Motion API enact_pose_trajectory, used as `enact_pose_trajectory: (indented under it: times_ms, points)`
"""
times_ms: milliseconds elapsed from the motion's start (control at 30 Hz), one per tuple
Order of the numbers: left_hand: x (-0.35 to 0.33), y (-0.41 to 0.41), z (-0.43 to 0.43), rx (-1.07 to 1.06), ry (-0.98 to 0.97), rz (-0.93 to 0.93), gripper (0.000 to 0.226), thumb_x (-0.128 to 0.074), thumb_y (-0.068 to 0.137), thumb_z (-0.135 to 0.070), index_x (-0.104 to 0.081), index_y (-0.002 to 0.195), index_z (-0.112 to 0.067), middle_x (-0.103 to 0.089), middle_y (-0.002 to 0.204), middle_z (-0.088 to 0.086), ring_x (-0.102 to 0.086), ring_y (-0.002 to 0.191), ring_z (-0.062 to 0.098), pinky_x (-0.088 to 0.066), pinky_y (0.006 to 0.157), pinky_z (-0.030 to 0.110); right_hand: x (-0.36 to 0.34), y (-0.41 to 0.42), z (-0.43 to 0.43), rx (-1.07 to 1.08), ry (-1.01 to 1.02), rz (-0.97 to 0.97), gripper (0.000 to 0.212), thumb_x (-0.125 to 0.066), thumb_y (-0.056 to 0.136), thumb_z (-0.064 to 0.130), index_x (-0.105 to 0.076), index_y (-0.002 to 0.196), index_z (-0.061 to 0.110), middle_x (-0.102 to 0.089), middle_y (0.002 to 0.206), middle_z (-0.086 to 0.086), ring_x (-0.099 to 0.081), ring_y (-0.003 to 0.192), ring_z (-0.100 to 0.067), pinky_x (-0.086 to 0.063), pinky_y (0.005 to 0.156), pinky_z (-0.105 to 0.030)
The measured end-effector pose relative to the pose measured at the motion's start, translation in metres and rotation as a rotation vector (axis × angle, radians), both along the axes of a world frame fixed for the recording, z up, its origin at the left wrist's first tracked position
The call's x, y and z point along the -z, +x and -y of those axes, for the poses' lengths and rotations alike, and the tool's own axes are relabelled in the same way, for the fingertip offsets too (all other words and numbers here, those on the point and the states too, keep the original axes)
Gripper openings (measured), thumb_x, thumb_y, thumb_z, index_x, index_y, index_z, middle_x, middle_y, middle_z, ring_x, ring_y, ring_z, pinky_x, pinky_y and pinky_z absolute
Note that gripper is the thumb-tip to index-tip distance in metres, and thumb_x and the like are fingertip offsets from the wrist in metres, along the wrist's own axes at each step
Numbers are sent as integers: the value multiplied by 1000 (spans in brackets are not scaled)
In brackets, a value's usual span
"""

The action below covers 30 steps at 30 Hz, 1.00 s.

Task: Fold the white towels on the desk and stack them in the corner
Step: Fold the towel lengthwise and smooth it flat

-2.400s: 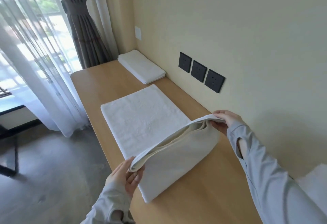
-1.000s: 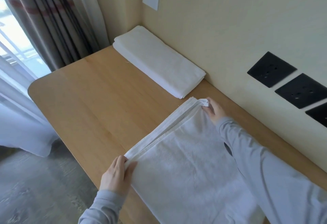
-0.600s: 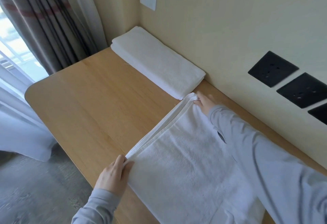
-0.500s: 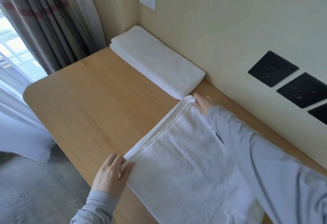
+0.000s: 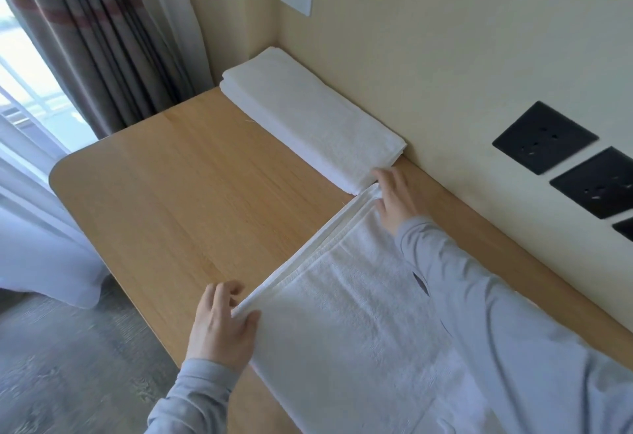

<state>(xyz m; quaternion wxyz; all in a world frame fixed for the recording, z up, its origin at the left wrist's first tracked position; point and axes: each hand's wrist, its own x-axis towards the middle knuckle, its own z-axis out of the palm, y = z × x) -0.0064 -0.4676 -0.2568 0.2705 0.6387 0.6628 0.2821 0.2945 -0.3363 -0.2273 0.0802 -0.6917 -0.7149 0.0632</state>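
Flattening now, the right hand [image 5: 394, 200] lays straight fingers on the towel [image 5: 342, 313] at its far corner; the left hand [image 5: 221, 327] pinches the near corner, and the folded stack [image 5: 308, 115] lies just beyond the right.

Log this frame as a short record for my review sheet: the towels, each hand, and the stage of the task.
worked towel: folded over, flat on the desk
folded towel: in the desk's far corner, against the wall
left hand: pinches the worked towel's near corner
right hand: fingers straight, resting on its far corner, next to the folded towel
stage: worked towel not yet stacked
background: black sockets, curtains
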Motion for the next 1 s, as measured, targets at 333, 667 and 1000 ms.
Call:
enact_pose_trajectory:
  times_ms: [333,667,1000]
  points:
    - [0,73,-19,39,-132,-283,47,-60,78,-57,-60,91,-12,-57,89,3,-52,90,26,-37,80,34,11,-26,20,-489,-33,211,28,-45,94,36,-59,88,12,-56,92,0,-48,94,-18,-32,87,-29]
    - [10,48,-29,228,-75,-250,79,13,62,-84,-34,67,-21,-43,71,-8,-45,82,18,-33,74,26,8,-34,3,-681,223,138,54,-41,91,45,-50,61,2,-40,44,-3,-44,38,-21,-52,57,-32]
    - [15,43,-47,183,-264,-143,53,-51,85,-56,-28,55,-19,-39,57,-4,-41,63,20,-28,57,30,18,-46,-25,-618,-112,569,53,-25,92,61,-42,95,11,-32,48,2,-36,47,-16,-32,56,-30]
